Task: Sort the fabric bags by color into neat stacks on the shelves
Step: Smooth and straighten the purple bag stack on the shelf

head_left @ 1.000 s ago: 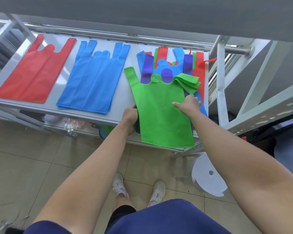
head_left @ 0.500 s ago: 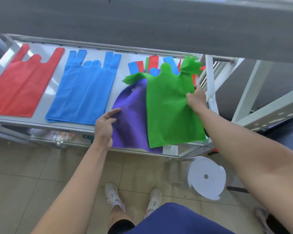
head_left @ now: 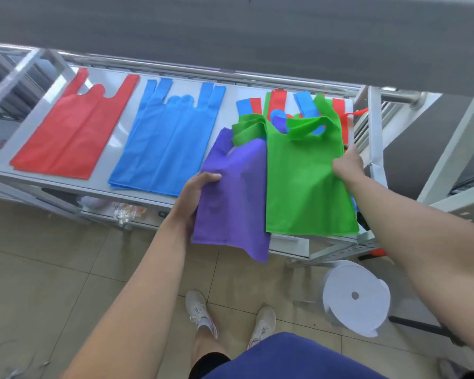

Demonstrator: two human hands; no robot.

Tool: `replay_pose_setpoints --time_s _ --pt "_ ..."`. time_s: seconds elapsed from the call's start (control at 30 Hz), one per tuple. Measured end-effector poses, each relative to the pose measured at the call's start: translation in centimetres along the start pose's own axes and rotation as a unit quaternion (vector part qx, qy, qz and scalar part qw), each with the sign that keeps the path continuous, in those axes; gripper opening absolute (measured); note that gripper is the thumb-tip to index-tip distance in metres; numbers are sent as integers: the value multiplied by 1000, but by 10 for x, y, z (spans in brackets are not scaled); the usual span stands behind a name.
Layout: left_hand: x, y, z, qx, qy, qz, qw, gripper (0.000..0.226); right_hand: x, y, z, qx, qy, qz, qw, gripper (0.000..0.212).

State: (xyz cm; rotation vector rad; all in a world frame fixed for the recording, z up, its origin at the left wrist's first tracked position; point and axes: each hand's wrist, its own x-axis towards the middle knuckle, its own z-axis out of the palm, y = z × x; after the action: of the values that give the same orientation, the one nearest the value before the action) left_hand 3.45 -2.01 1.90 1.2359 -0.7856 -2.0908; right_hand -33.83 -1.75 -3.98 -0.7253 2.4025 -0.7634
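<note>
A dark grey upper board point(head_left: 230, 31) fills the top of my head-camera view. Below it runs a long pale shelf point(head_left: 117, 138) on a metal frame, over a beige tiled floor point(head_left: 39, 269).

Toward the left of the shelf I see a stack of blue bags point(head_left: 167, 138) lying flat, handles pointing away from me. A red bag point(head_left: 71, 132) lies flat just to its left, apart from it.

At the right end of the shelf, a green bag point(head_left: 304, 181) is held up off the surface with its handles flopping forward. A purple bag point(head_left: 233, 203) hangs beside it on the left, partly tucked behind the green one, its lower corner drooping past the shelf's front edge. Behind both I can make out a mixed pile point(head_left: 278, 101) of red, blue and green bags, mostly hidden.

A round white stool point(head_left: 356, 296) stands on the floor at lower right.

The left hand point(head_left: 195, 192) grips the purple bag's left edge, thumb lying on top and fingers underneath. The right hand point(head_left: 348, 165) clasps the green bag's right edge; I cannot see its fingertips behind the cloth.

Two white shoes point(head_left: 200, 307) stand on the tiles below.
</note>
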Motion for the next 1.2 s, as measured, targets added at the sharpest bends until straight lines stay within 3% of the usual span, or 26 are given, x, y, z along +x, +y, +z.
replay_pose_setpoints --time_s 0.2,0.37,0.43,0.5,0.57,0.63,0.67,0.73,0.8,0.87,0.9,1.0,1.1,1.2 --pt "-28 10 2 -16 21 7 1000 35 -2 5 4 -51 -11 -25 998 60" --pt "-56 16 3 -64 22 28 997 26 -11 14 -2 -93 -33 -88 991 103" --pt "-69 18 2 -80 29 51 995 23 -20 10 -3 -124 -36 -88 988 109" --pt "-82 19 -1 -110 32 66 991 24 -41 5 -3 -155 -5 -107 982 104" --pt "-97 17 -3 -149 22 68 986 28 -73 3 3 -119 8 -190 974 88" --pt "-111 11 -6 -180 21 69 981 31 -119 2 20 -20 -81 -254 963 58" --pt "-118 7 -6 -197 21 70 978 33 -149 -1 30 62 -167 -221 959 42" --pt "-135 -1 -10 -228 16 77 971 36 -213 -12 52 244 -347 -51 904 22" --pt "-156 -3 -18 -252 16 92 963 38 -266 -28 69 308 -509 88 799 33" --pt "-176 -4 -37 -264 45 107 958 38 -298 -44 84 321 -606 110 720 47" --pt "-186 -4 -50 -269 64 115 954 38 -309 -54 91 334 -618 112 703 49" --pt "-217 -3 -98 -268 137 134 944 37 -331 -86 112 331 -595 67 730 43" --pt "-244 -6 -156 -242 213 128 938 36 -347 -121 134 274 -516 -88 807 31" --pt "-261 -11 -217 -248 275 150 917 32 -363 -157 167 197 -488 -219 822 18"
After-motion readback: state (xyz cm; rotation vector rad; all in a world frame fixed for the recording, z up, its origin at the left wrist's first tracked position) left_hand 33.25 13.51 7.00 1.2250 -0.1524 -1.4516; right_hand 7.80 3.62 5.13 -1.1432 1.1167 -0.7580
